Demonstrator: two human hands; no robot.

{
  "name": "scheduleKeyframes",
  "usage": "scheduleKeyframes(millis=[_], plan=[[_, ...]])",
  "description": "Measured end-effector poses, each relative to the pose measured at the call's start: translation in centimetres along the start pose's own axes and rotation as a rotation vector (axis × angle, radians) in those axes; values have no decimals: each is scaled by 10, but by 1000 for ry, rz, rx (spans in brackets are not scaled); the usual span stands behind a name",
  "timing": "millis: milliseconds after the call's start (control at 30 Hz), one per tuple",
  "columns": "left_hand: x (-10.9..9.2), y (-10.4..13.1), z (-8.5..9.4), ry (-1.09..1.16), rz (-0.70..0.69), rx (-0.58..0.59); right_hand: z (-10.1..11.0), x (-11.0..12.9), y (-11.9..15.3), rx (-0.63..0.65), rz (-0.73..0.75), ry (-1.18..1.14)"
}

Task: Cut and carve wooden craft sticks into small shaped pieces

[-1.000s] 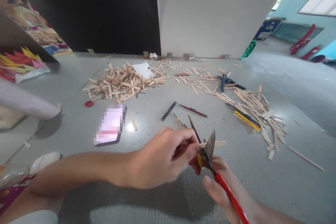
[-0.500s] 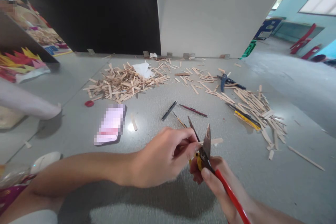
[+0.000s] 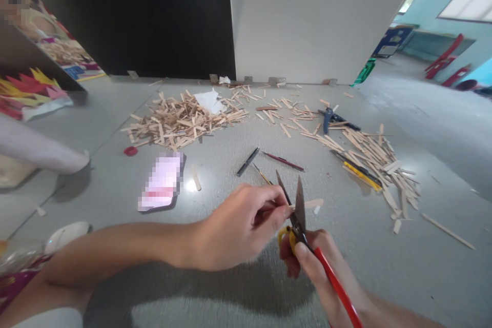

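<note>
Your left hand (image 3: 236, 230) hides one end of its pinched stick (image 3: 314, 204), jutting rightward across the cutters (image 3: 300, 210); your right hand (image 3: 321, 264) grips them, red handle (image 3: 337, 287) cut off below.

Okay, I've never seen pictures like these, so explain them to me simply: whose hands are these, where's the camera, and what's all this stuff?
There's no machine here: these are a person's two bare hands. Every picture comes from one camera on that person's head, looking forward and down, which is why the arms reach in from the bottom.

The left hand pinches a thin wooden strip. The right hand grips red-handled cutters, their open blades at the strip.

On the grey surface lie a pile of sticks with white paper on it, something phone-like that's blurred out, a black pen, a yellow tool and, farther off, a blue-handled tool.
</note>
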State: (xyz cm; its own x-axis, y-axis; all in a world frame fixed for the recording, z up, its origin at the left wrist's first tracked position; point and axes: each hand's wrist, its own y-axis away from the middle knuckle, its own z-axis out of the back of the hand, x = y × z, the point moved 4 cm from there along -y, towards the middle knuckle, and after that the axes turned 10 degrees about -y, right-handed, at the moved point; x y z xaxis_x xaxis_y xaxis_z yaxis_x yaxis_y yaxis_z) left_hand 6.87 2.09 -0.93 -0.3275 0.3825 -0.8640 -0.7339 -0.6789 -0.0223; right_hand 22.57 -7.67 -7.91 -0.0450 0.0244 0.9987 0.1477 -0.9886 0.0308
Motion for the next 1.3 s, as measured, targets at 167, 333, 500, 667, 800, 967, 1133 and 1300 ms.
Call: scheduleKeyframes(millis=[167, 333, 500, 667, 800, 967, 1133, 1300], plan=[[1, 0, 0, -7, -3, -5, 1, 4, -3, -45, -4, 193], [2, 2, -1, 29, 10, 1, -3, 4, -8, 21, 30, 207], [3, 5, -3, 72, 29, 9, -4, 6, -11, 3, 49, 202], [2, 4, -3, 75, 39, 4, -4, 8, -12, -7, 62, 247], [2, 5, -3, 89, 49, 5, -3, 7, -13, -26, 62, 260], [2, 6, -3, 93, 48, 1, -3, 5, -15, -7, 55, 204], [2, 4, -2, 168, 54, -19, -6, 6, -15, 17, 36, 59], [0, 4, -8, 417, 19, 25, -8, 10, -12, 47, 52, -47]])
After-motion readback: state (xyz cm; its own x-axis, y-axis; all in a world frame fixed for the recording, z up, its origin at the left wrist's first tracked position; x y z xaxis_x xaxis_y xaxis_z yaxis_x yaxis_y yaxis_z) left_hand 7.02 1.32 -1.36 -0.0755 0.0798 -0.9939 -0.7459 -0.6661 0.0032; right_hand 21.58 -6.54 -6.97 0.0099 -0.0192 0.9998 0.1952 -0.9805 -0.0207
